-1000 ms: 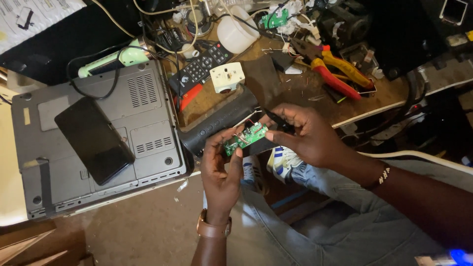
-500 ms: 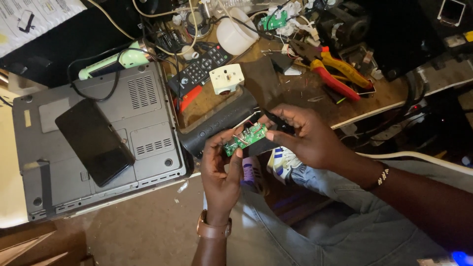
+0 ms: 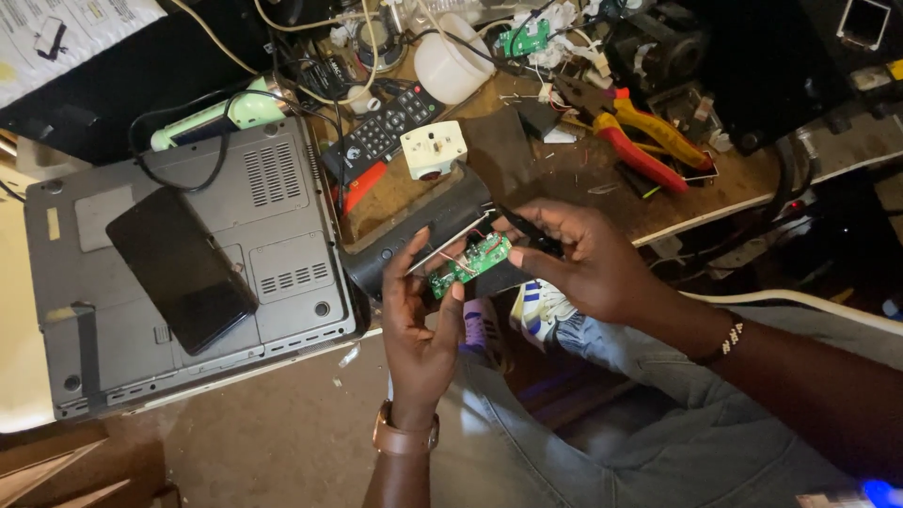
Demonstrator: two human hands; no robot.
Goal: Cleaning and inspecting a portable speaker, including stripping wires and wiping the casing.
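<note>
A small green circuit board (image 3: 471, 264) with thin wires sits between both of my hands, just in front of a long dark cylindrical speaker body (image 3: 414, 235) lying on the bench edge. My left hand (image 3: 420, 325) grips the board's lower left end with thumb and fingers. My right hand (image 3: 578, 263) pinches the board's upper right end and also holds a thin black tool (image 3: 527, 230) against it. Both hands hover over my lap.
An upturned grey laptop (image 3: 179, 273) with a black phone (image 3: 181, 268) on it lies at left. On the bench are a black remote (image 3: 381, 136), a white plug adapter (image 3: 433, 149), red-and-yellow pliers (image 3: 644, 141), a white cup (image 3: 450, 66), cables and another green board (image 3: 525, 39).
Both hands and the board keep nearly the same place; the board has shifted only slightly between my fingers.
</note>
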